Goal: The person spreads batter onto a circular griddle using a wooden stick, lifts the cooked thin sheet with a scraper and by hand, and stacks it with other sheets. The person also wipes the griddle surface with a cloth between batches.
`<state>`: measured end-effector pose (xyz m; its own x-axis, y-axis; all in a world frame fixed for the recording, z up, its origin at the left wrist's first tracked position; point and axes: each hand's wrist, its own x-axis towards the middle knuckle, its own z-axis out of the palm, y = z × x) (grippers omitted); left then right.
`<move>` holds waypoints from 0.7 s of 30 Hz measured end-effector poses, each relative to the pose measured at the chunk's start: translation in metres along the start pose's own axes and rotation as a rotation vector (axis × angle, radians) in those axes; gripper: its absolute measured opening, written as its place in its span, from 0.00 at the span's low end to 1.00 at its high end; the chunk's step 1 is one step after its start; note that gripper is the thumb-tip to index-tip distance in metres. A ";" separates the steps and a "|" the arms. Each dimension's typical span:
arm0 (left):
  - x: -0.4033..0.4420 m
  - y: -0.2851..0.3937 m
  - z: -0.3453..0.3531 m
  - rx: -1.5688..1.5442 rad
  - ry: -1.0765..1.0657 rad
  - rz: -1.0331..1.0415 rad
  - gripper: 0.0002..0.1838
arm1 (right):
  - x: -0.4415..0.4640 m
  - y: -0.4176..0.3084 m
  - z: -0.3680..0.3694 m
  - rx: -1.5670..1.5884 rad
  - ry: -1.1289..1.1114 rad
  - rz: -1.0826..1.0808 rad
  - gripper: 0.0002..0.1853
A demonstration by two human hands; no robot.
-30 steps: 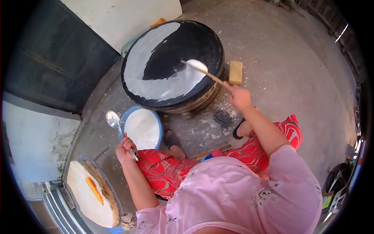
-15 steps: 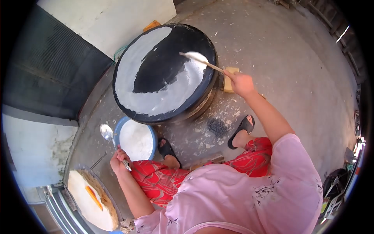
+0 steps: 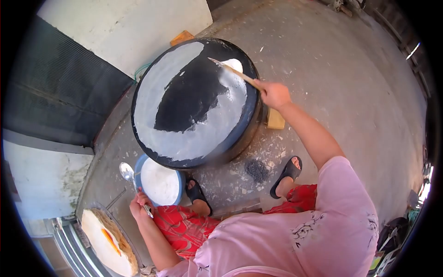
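Note:
My right hand (image 3: 276, 95) is closed around the handle of a wooden spreader (image 3: 240, 75), its blade lying on the large round black griddle (image 3: 184, 99). A wet white mound of batter (image 3: 234, 64) sits against the far side of the blade. Behind it a broad band of thin white batter (image 3: 152, 115) curves around the griddle's rim, while the middle stays dark and bare. Lower left, my left hand (image 3: 141, 203) grips a metal ladle (image 3: 126, 171), its bowl pointing up beside the blue bucket (image 3: 138, 165) of white batter (image 3: 159, 181).
A stack of pale thin flatbreads (image 3: 99, 237) with an orange strip (image 3: 110, 242) on top lies at lower left. Yellow blocks (image 3: 275, 119) stand near the griddle's base. A dark granular pile (image 3: 256, 171) and scattered flakes are on the concrete floor (image 3: 332, 83).
My right hand has pushed the spreader and wet batter farther along the griddle's right rim, away from me, lengthening the white band. The left hand keeps its hold on the ladle.

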<state>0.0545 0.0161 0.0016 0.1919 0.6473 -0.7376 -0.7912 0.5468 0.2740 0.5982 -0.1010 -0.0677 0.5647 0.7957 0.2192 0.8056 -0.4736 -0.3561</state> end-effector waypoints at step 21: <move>0.016 -0.005 0.011 -0.020 0.046 0.018 0.14 | 0.105 0.062 0.009 -0.175 -0.091 -0.240 0.25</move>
<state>0.0677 0.0292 -0.0044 0.1509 0.6319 -0.7602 -0.8057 0.5242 0.2759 0.7061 -0.0435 -0.0747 0.3428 0.9194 0.1930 0.9370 -0.3199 -0.1400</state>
